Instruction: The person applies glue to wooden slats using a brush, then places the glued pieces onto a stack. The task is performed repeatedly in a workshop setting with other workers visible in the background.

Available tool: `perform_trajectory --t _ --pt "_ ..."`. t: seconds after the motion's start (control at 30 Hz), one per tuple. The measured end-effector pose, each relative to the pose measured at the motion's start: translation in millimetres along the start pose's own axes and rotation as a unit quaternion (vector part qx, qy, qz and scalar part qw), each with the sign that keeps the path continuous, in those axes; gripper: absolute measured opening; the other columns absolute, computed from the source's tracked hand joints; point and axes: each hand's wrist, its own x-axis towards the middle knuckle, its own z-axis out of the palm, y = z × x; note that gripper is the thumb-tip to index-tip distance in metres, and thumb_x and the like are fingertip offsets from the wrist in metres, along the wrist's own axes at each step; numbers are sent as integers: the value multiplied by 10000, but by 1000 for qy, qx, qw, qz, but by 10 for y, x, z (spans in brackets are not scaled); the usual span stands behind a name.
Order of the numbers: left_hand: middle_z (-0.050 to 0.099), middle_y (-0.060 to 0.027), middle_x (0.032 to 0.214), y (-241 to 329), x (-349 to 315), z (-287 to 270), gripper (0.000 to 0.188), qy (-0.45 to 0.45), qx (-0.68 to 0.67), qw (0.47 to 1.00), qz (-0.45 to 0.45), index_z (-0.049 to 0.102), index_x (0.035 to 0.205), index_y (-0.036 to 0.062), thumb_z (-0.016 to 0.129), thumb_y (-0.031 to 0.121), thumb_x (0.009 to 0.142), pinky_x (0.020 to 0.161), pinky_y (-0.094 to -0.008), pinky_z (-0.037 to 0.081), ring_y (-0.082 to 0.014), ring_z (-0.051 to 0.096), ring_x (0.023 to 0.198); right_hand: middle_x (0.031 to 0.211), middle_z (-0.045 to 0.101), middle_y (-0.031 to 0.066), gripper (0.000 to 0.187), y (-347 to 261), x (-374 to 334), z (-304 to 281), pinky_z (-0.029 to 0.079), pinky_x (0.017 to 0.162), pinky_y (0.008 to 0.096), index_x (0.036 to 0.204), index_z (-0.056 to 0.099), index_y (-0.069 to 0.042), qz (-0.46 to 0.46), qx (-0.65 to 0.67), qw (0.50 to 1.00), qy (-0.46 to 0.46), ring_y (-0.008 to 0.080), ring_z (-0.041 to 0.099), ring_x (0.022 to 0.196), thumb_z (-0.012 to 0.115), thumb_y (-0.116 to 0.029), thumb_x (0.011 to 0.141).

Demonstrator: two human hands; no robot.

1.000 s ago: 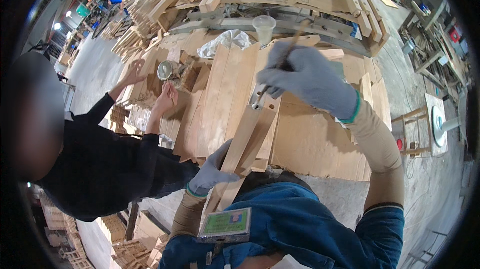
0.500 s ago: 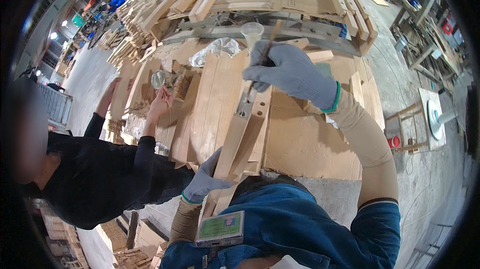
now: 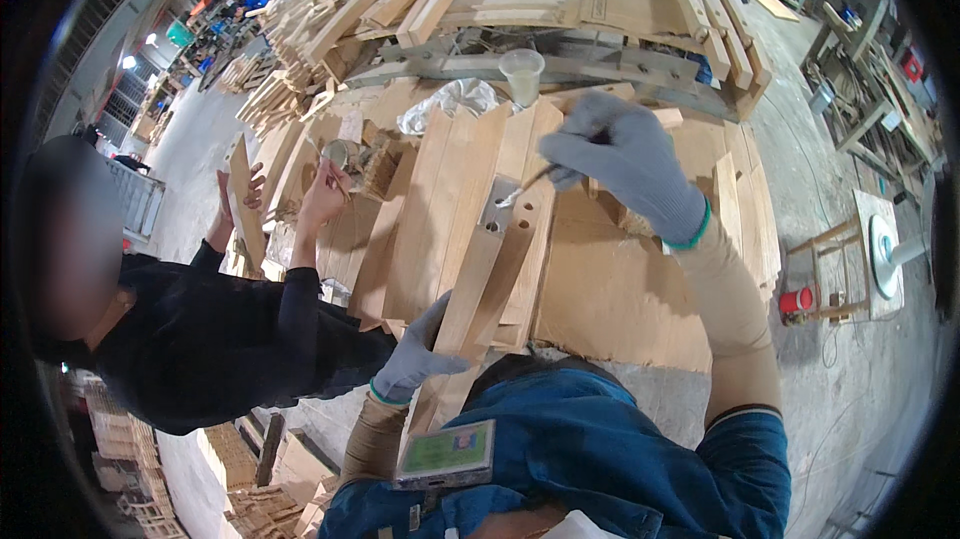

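My left hand (image 3: 420, 357), in a grey glove, is closed around the lower part of a wooden bar (image 3: 469, 289). Its far end faces up and has round holes in it, and a second bar (image 3: 508, 269) with two holes lies right alongside. In my gloved right hand (image 3: 628, 161) is a thin brush (image 3: 536, 180), pinched between the fingers. Its tip carries something white and sits at the bar's end, by the holes. Beyond my right hand stands a clear plastic cup (image 3: 522, 87) with pale contents.
Flat boards (image 3: 425, 214) and a sheet of cardboard (image 3: 620, 289) lie on the worktable, with a crumpled white bag (image 3: 447, 105) behind. To the left, a co-worker in black (image 3: 240, 339) handles a wooden piece (image 3: 243, 201). Two more people's hands show beyond stacked frames (image 3: 735, 49).
My right hand has moved right and lowered the brush from upright to a slant, its white tip now showing at the bar's end. The co-worker has lifted a wooden piece.
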Motion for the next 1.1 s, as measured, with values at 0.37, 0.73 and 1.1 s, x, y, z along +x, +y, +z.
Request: perform_trajectory --t 0.37,0.73,1.1 --pt "468 -84 1289 90 -65 84 975 -5 -31 999 -4 296 1378 12 752 -51 519 980 -307 368 -177 446 1187 880 617 148 105 806 -638 329 531 743 322 807 506 5 -125 234 948 178 186 621 810 588 69 794" --pt "429 -86 1329 104 -100 178 1001 -14 -50 999 13 260 1391 2 730 -87 512 985 -289 355 -177 421 1208 906 601 148 169 726 -745 379 515 795 320 764 511 -6 -178 145 962 146 209 615 824 586 142 735" --pt "445 -78 1311 2 -146 129 990 -20 -47 999 8 273 1390 11 729 -73 515 982 -283 351 -166 427 1191 925 621 121 158 741 -692 266 506 776 287 795 541 -3 -140 236 944 184 170 604 834 636 106 730"
